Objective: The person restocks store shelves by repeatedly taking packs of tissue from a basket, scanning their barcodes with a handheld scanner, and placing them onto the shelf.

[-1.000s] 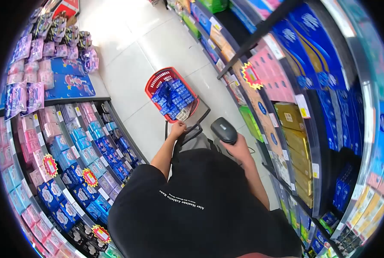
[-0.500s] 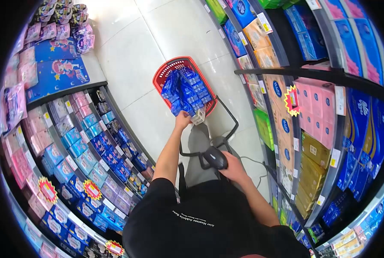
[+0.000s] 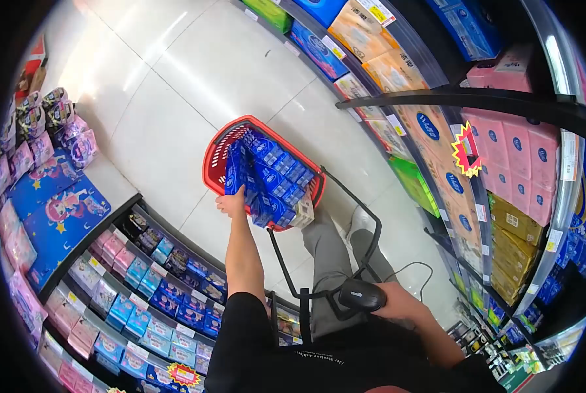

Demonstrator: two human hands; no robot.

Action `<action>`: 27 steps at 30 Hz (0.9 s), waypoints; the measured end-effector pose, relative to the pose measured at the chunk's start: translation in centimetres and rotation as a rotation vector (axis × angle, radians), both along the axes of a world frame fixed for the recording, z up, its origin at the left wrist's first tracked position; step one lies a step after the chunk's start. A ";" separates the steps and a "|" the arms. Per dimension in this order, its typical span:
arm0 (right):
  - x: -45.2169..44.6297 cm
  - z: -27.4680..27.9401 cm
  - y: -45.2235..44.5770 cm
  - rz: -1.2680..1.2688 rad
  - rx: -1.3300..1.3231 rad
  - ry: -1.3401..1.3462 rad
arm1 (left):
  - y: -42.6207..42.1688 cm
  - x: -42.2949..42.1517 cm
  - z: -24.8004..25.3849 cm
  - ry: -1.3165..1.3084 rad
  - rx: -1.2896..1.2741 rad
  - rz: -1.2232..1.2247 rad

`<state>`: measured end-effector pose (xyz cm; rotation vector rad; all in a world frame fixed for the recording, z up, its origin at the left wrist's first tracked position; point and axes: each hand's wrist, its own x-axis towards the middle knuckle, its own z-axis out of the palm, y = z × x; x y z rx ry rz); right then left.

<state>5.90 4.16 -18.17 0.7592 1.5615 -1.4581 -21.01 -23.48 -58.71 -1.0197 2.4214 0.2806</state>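
Blue tissue packs (image 3: 276,173) in clear wrap fill a red shopping basket (image 3: 212,160). My left hand (image 3: 231,202) is closed on the near end of the leftmost blue pack, at the basket's near left side. A pale carton-like pack (image 3: 303,211) sits at the basket's near corner. Lower down, my right hand (image 3: 398,301) is wrapped around a black rounded device (image 3: 362,295), whose exact kind I cannot make out. The basket's black handle (image 3: 375,226) reaches back to this device, and the right fingers are partly hidden.
Tall shelves on the right hold pink tissue packs (image 3: 509,154) and gold ones (image 3: 512,223). A lower shelf on the left carries small coloured packets (image 3: 139,272). The tiled floor (image 3: 175,72) lies between. A thin cord (image 3: 424,265) loops beside my right hand.
The view has turned, and the basket appears lower and further left. My left hand has shifted from the basket's near edge to its left side. My right hand still holds the black device.
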 end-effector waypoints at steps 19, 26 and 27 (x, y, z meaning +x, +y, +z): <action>3.2 2.6 -3.1 0.090 0.436 0.604 | -3.2 10.1 16.1 0.215 0.900 0.320; 6.3 6.2 -0.8 -0.184 0.535 0.651 | -3.7 20.8 28.3 0.039 1.556 0.495; 7.2 5.9 -0.2 -0.227 0.507 0.593 | -3.2 21.3 30.9 -0.013 1.628 0.422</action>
